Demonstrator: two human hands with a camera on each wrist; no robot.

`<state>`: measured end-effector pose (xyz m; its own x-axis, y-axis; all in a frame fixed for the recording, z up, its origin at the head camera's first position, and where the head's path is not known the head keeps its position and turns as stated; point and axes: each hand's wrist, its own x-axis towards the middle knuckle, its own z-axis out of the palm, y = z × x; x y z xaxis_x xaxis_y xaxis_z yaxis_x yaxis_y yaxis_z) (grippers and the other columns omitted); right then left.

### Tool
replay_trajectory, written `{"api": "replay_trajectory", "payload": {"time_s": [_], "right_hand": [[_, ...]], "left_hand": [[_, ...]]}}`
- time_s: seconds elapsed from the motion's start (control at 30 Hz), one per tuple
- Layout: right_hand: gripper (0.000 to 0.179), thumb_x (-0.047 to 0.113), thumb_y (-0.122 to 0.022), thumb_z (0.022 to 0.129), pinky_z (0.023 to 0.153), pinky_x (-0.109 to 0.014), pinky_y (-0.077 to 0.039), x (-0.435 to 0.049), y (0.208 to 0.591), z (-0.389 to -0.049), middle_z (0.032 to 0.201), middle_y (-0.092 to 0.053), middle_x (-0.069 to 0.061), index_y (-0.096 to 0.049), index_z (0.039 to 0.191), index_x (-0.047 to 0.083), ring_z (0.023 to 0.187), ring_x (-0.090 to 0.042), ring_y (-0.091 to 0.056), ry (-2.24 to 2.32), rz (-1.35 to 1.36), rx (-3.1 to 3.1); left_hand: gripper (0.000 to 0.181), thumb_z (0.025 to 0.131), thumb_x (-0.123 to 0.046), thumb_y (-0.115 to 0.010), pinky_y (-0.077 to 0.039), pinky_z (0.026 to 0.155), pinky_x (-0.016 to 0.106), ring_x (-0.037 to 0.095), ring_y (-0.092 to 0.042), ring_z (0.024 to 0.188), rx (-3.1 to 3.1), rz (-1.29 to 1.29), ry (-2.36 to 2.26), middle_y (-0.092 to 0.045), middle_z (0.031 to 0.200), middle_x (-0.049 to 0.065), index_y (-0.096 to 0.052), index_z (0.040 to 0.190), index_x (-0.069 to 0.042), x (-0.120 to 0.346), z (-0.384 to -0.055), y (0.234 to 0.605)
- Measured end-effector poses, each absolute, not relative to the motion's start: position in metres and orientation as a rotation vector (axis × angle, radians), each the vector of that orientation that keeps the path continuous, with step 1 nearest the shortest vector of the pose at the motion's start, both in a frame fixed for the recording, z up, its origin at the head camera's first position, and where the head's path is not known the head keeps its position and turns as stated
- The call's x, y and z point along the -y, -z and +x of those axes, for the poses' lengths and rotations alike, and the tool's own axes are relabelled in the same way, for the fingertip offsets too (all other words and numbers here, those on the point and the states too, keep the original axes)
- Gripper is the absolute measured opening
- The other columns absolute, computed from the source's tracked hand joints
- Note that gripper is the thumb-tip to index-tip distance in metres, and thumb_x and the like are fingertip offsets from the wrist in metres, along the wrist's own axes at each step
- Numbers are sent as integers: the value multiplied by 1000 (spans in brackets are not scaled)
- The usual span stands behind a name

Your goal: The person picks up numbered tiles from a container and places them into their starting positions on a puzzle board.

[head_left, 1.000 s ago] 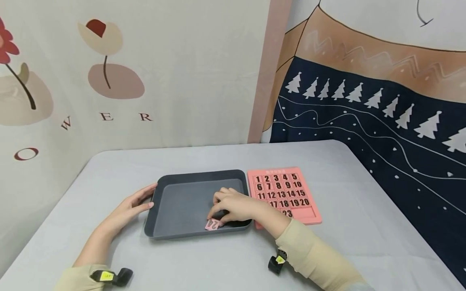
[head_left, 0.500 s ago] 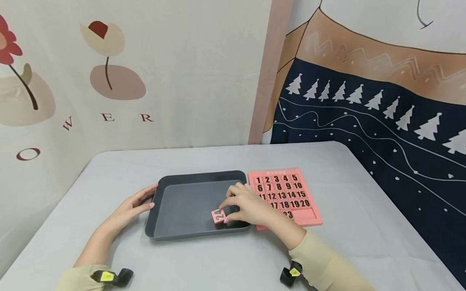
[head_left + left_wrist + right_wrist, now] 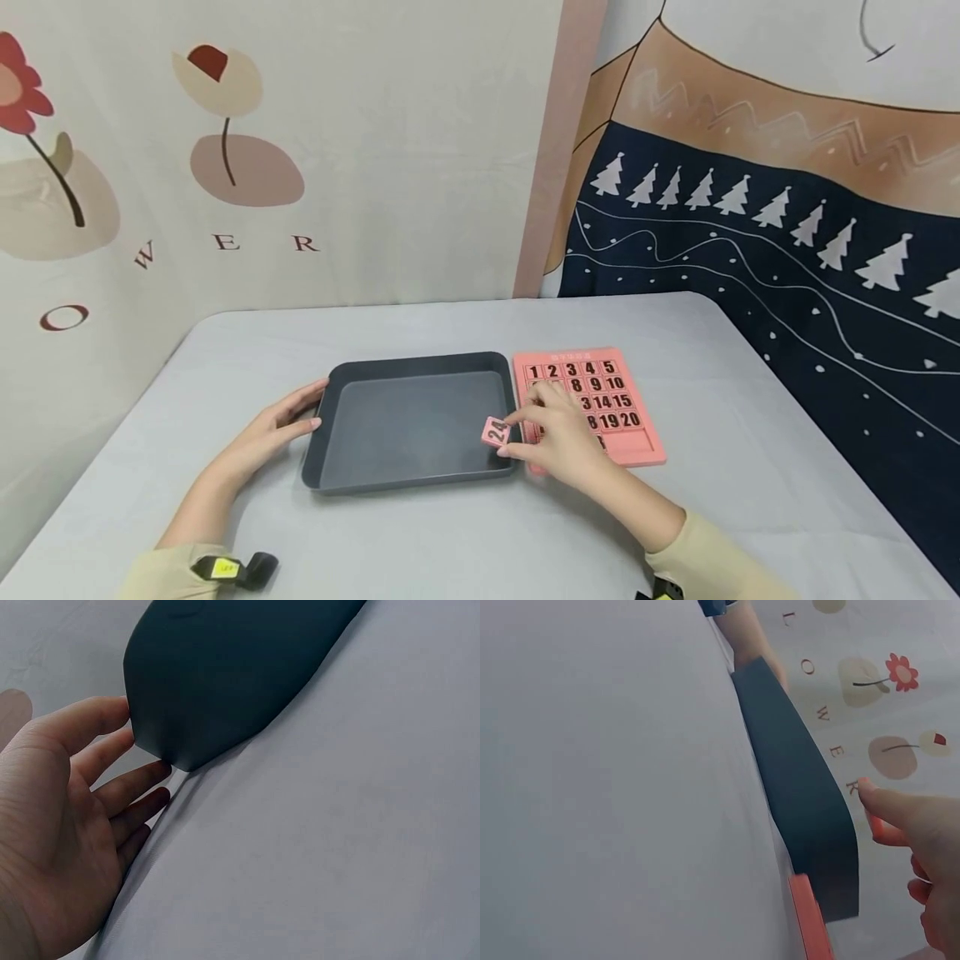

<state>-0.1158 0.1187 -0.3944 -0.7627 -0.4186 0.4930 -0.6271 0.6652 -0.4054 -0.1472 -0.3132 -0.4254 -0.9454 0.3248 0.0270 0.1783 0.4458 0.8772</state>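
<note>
A pink square tile marked 24 (image 3: 494, 432) is pinched between the thumb and fingers of my right hand (image 3: 558, 437), above the right end of the dark grey tray (image 3: 405, 429). Right of the tray lies a pink number puzzle board (image 3: 633, 447) with rows of numbered tiles; my right hand covers part of its left side. Bare space shows at the board's lower right. My left hand (image 3: 258, 442) touches the tray's left edge. In the left wrist view, the fingers of my left hand (image 3: 67, 795) extend against the tray's corner (image 3: 195, 690).
A white cloth (image 3: 420, 546) covers the table. Behind it hang a pale curtain (image 3: 405, 167) with flower prints and a dark blue cloth (image 3: 675, 242) with white trees. In the right wrist view, the board's pink edge (image 3: 810, 919) stands close to the tray.
My right hand has lifted the 24 tile from the tray's lower right area and carried it right, toward the board. My left hand stays at the tray's left edge.
</note>
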Motion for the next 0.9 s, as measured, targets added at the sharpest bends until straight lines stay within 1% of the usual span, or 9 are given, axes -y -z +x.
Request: {"api": "replay_trajectory", "payload": {"time_s": [0.03, 0.13, 0.2, 0.33, 0.57, 0.67, 0.77, 0.83, 0.9], "right_hand": [[32, 37, -87, 64, 80, -35, -33, -122, 395, -114, 90, -44, 9, -76, 88, 20, 88, -11, -40, -823, 792, 2510], [33, 35, -89, 61, 81, -37, -34, -134, 395, -110, 93, -48, 7, -75, 86, 18, 88, -13, -43, -857, 708, 2474], [34, 34, -90, 59, 82, -38, -34, -142, 396, -107, 93, -50, 6, -75, 84, 17, 89, -14, -44, -878, 651, 2464], [34, 31, -92, 58, 82, -39, -33, -160, 397, -103, 94, -52, 5, -74, 83, 16, 91, -17, -46, -904, 548, 2458], [34, 21, -93, 56, 81, -39, -29, -189, 402, -95, 96, -55, -1, -72, 82, 13, 95, -20, -46, -929, 374, 2457], [31, 22, -92, 58, 79, -38, -29, -197, 405, -91, 93, -53, 1, -69, 78, 14, 93, -20, -45, -919, 304, 2484], [30, 25, -90, 62, 79, -38, -28, -203, 407, -87, 90, -50, 1, -66, 75, 15, 93, -21, -44, -903, 249, 2513], [29, 26, -89, 64, 79, -39, -28, -207, 408, -84, 90, -49, 0, -65, 74, 15, 93, -21, -44, -893, 216, 2533], [29, 25, -89, 64, 79, -39, -28, -211, 410, -82, 90, -50, -1, -64, 73, 14, 93, -22, -44, -890, 187, 2546]], "left_hand": [[62, 97, -26, -58, -27, 110, 37, 27, -30, 137, -2544, 444, -1519, -32, 151, 17, -30, 151, -12, 313, -147, 425], [62, 97, -25, -58, -23, 108, 55, 39, -27, 136, -2548, 452, -1517, -32, 151, 19, -30, 151, -10, 313, -146, 425], [62, 97, -25, -57, -25, 108, 52, 40, -27, 136, -2559, 446, -1505, -32, 150, 18, -30, 151, -11, 313, -146, 424], [61, 97, -28, -57, -31, 107, 33, 38, -28, 136, -2574, 428, -1481, -33, 151, 15, -31, 151, -14, 313, -145, 425], [62, 97, -27, -57, -28, 108, 46, 39, -27, 136, -2564, 445, -1495, -32, 151, 18, -31, 151, -12, 313, -145, 425], [61, 97, -26, -58, -31, 105, 26, 38, -28, 136, -2559, 443, -1508, -33, 150, 17, -31, 151, -12, 313, -144, 424], [61, 97, -25, -58, -28, 94, 7, 39, -27, 136, -2535, 456, -1532, -33, 150, 18, -31, 151, -12, 313, -144, 424], [61, 97, -24, -58, -28, 93, 5, 39, -27, 136, -2524, 462, -1546, -33, 151, 17, -31, 151, -12, 313, -145, 424], [62, 97, -25, -58, -29, 99, 12, 39, -27, 136, -2530, 460, -1538, -32, 151, 17, -30, 151, -13, 313, -146, 424]]}}
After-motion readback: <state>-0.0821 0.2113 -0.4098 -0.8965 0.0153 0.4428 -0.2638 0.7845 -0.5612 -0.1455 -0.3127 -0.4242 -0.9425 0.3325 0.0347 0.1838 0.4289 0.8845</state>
